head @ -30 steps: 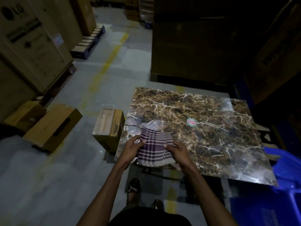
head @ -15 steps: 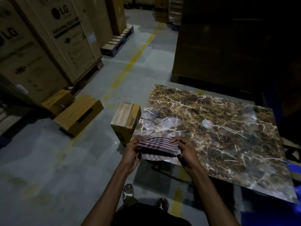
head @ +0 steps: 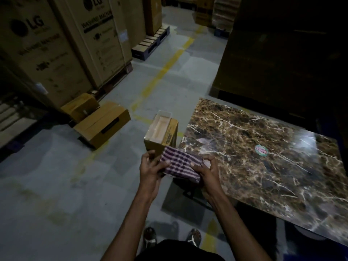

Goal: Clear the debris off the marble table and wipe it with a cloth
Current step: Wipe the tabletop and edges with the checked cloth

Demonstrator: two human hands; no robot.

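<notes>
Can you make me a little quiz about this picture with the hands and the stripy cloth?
1. True or false: the checked cloth lies spread flat in the middle of the marble table.
2. Which hands hold the cloth? A) only the left hand B) only the right hand C) both
3. Fill in: the round sticker sits on the ____.

Key
1. False: it is folded and held up at the table's near left corner.
2. C: each hand has a grip on one end.
3. Marble table.
</notes>
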